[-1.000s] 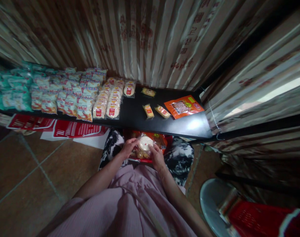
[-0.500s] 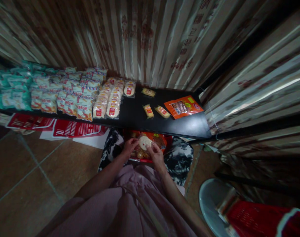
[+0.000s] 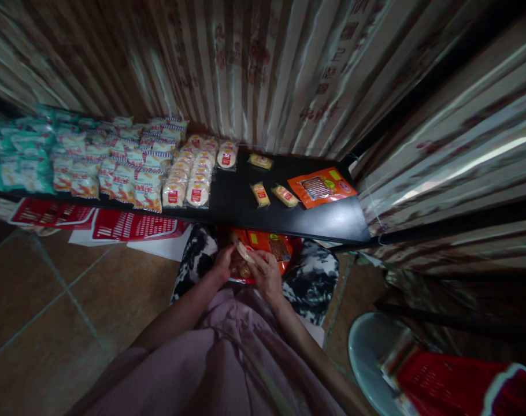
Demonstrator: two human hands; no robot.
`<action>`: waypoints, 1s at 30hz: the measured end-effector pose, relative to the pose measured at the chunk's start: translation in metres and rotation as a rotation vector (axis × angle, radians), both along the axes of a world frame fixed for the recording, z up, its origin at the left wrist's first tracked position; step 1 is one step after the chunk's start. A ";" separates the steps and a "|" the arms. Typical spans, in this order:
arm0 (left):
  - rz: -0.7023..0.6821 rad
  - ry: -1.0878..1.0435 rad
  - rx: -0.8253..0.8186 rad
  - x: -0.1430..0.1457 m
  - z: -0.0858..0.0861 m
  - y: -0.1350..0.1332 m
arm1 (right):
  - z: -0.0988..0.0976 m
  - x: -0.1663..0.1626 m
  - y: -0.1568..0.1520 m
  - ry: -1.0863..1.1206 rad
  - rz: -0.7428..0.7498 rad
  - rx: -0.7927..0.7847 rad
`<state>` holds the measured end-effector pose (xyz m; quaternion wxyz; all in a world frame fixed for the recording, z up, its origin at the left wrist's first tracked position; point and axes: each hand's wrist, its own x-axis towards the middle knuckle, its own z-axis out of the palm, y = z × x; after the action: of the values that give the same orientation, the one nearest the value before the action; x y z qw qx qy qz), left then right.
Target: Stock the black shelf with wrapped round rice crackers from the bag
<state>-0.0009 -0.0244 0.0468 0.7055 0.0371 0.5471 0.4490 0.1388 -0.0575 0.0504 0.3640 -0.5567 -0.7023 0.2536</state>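
Note:
Between both hands, above my lap, is a round white rice cracker in a clear wrapper [image 3: 246, 253], tilted so its edge faces me. My left hand [image 3: 224, 261] pinches the wrapper's left end. On the other side, my right hand [image 3: 267, 271] grips it with fingers bent over it. Beneath the hands, a red basket [image 3: 294, 247] rests on my lap. Orange snack packets [image 3: 267, 241] and some small wrapped items lie in it, partly hidden by my hands.
On a black shelf [image 3: 232, 202] ahead stand green bags [image 3: 33, 167], white-and-orange bags [image 3: 123, 182], wrapped round crackers [image 3: 197, 193], three small yellow packets [image 3: 284, 195] and an orange packet [image 3: 322, 188]. Red baskets [image 3: 133, 225] lie under it. At right stands a grey tub [image 3: 365, 341].
The wrapped cracker has turned from face-up to edge-on. My right hand has rolled over it, and my left hand has shifted slightly. Items on the shelf have stayed put.

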 end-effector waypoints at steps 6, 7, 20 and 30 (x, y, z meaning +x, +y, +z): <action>0.056 -0.145 -0.020 -0.001 0.001 0.002 | 0.000 0.001 -0.003 -0.174 0.069 0.072; 0.051 -0.145 -0.016 -0.001 0.001 0.002 | 0.000 0.001 -0.003 -0.200 0.076 0.075; -0.001 -0.049 0.123 0.000 -0.018 -0.001 | 0.001 -0.005 -0.010 -0.269 0.133 0.110; 0.077 -0.056 0.198 0.003 -0.016 0.000 | -0.005 -0.003 -0.017 -0.202 0.119 0.144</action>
<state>0.0024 -0.0242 0.0304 0.6955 0.0728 0.4812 0.5286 0.1356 -0.0743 0.0451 0.3146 -0.5092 -0.7836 0.1664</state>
